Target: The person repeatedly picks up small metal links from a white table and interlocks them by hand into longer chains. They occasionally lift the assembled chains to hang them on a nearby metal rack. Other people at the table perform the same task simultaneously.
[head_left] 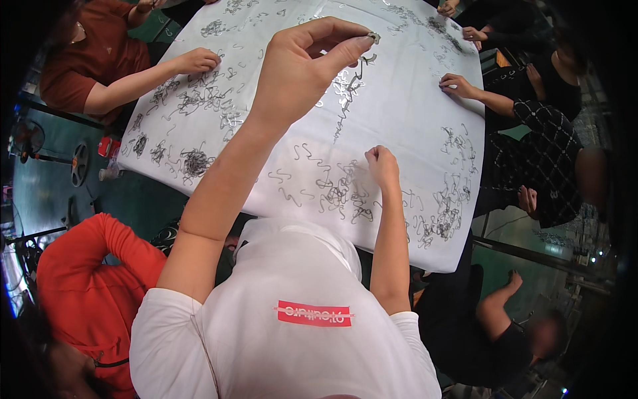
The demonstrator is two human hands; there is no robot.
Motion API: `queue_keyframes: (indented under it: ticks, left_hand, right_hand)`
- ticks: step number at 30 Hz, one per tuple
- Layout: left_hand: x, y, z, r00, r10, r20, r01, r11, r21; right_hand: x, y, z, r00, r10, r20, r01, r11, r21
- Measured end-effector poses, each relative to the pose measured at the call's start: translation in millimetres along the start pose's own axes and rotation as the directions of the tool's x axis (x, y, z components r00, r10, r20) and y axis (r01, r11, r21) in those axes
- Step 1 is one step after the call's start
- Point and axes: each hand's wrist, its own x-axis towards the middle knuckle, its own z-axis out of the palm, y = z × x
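Note:
My left hand [309,63] is raised above the table, its thumb and index finger pinched on the top of a chain of S-hooks [349,93]. These small grey metal hooks hang linked one below another, and the chain's lower end runs toward the table middle. Lower and to the right, my right hand [383,167] is closed at the table's near part, its fingertips pressed together. Whatever it may hold is hidden. Just left of that hand lies a loose pile of S-hooks [339,189], some tangled and some single.
The white-covered table [412,100] carries more S-hooks at left [199,96], and a pile at right [442,216]. Co-workers' hands rest along the left edge [198,61] and right edge [458,86]. A person in a red sleeve [100,266] is close on my left.

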Motion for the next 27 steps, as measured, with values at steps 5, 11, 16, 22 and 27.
queue_keyframes:
  ticks: [5,11,16,22,27]
  left_hand:
    - [2.1,-1.6,2.8,1.0,-0.002,-0.002,0.002,0.999,-0.039]
    - [2.7,-3.4,3.2,1.0,0.007,-0.002,-0.007,1.0,-0.015]
    - [0.6,-3.8,2.5,0.999,-0.053,0.009,0.054,0.998,-0.035]
    - [4.5,0.3,7.7,0.997,-0.077,0.009,0.077,0.996,-0.051]
    - [2.4,5.2,12.8,0.994,-0.111,-0.018,0.111,0.994,0.009]
  right_hand:
    - [-0.6,-1.8,4.5,0.969,0.114,0.22,-0.055,0.964,-0.259]
    - [-7.5,7.6,17.5,0.99,0.035,0.139,0.002,0.967,-0.255]
    - [-0.9,-2.6,-15.0,0.979,-0.052,0.198,-0.043,0.893,0.448]
    - [0.5,-101.5,-105.9,0.972,-0.207,0.11,-0.044,0.302,0.952]
    - [-13.9,-170.0,-163.9,0.903,-0.424,-0.068,0.175,0.218,0.96]
